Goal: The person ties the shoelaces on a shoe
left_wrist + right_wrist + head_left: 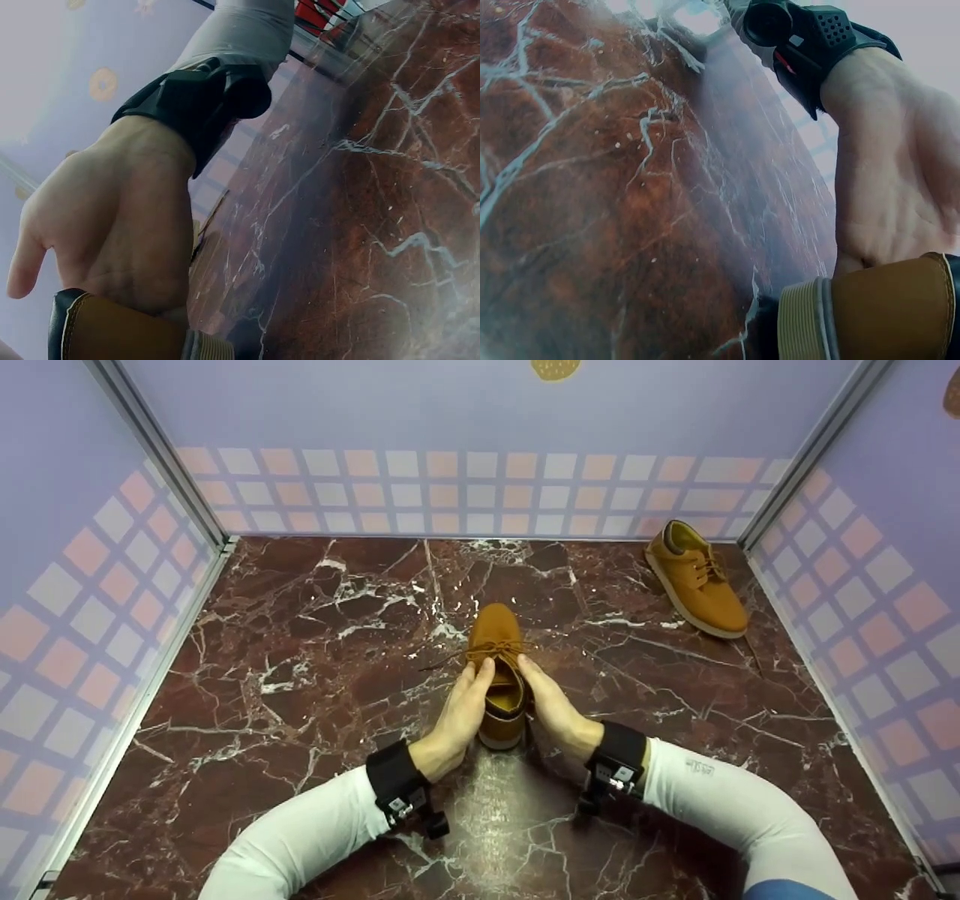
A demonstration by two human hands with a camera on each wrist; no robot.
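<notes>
A tan lace-up shoe (496, 624) sits on the marble floor, toe pointing away from me, its laces tied in a bow. My left hand (463, 709) lies along the shoe's left side, thumb stretched toward the laces. Along the opposite side rests my right hand (553, 701), its thumb tip close to the collar. In the left wrist view, the palm is flat beside the shoe's heel (124, 330) and the thumb stands apart. From the right wrist, the palm is likewise against the heel (889, 311). The shoe hides most of the fingers.
A second tan shoe (697, 581) stands at the back right near the wall corner, a lace trailing on the floor. Lilac walls with a checkered band (480, 495) close off the back and both sides of the dark red marble floor (300, 660).
</notes>
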